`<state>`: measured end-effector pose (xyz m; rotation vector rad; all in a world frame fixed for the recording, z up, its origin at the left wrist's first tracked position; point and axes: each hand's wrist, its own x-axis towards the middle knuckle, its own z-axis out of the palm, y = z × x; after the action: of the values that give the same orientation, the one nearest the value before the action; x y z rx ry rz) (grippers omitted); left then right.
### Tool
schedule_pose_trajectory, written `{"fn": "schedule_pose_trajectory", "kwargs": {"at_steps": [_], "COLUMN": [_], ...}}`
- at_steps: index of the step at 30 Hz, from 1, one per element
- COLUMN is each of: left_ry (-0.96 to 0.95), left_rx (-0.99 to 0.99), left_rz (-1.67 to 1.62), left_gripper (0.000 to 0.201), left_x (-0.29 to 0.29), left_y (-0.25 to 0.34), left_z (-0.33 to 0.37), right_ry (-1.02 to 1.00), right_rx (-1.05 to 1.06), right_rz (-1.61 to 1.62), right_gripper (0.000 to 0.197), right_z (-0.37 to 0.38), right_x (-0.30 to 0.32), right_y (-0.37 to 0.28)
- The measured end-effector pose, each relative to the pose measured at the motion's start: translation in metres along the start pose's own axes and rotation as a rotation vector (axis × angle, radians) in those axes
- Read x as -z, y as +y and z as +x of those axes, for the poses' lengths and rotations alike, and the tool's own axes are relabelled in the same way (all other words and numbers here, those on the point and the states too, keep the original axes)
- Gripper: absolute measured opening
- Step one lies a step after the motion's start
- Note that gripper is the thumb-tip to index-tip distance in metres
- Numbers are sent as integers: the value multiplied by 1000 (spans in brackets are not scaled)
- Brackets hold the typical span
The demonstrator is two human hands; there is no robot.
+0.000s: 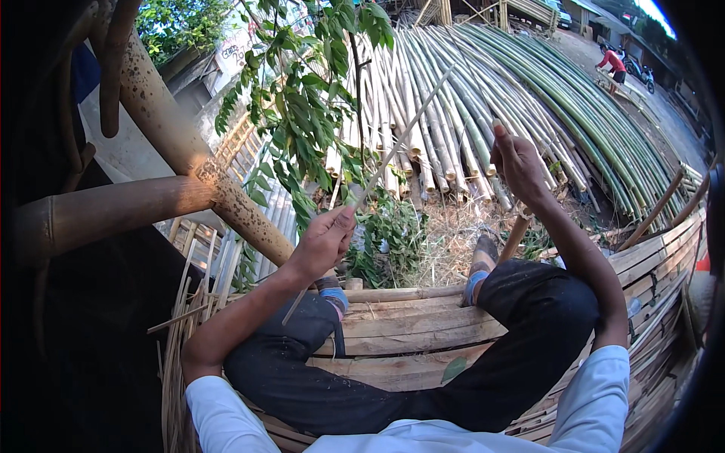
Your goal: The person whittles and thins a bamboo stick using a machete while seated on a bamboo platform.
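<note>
My left hand (326, 240) is closed around a thin, pale bamboo strip (404, 140). The strip slants up and away to the right, and its short lower end pokes out below my wrist, over my left thigh. To the right and a little higher, my right hand (521, 167) is raised with the thumb pointing up and the fingers curled in. Whatever those fingers hold, if anything, is hidden. Both hands are apart from each other, in front of my bent knees.
I sit on a split-bamboo bench (411, 332). A thick bamboo post (162, 124) with a crosspiece stands at left. Leafy branches (306, 98) hang ahead. Beyond lies a large stack of bamboo poles (483, 98). A person in red (615, 62) bends far right.
</note>
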<state>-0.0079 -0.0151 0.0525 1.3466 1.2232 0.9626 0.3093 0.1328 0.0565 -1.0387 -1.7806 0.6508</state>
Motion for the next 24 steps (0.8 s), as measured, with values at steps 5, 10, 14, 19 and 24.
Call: {"fn": "schedule_pose_trajectory", "kwargs": {"at_steps": [5,10,14,19,24], "left_ry": [-28,-20,41,77,123], "left_rx": [-35,-103,-43,-140,-193], "left_rz": [22,108,47,242,221], "left_gripper": [37,40,40,39,30], "left_x": [2,3,-3,7,7], "left_y": [-4,-8,4,-8,-12], "left_z": [0,2,-2,-1,5], "right_ry": [-180,-273,-135,31,15], "right_rx": [191,335,159,-433,-119], "right_rz": [-298,-550,-485,346,268], "right_gripper": [56,47,58,66,65], "right_z": [-7,-8,0,7,6], "right_x": [-19,-24,-16,-6,-4], "right_y": [-31,-35,-16,14,4]}}
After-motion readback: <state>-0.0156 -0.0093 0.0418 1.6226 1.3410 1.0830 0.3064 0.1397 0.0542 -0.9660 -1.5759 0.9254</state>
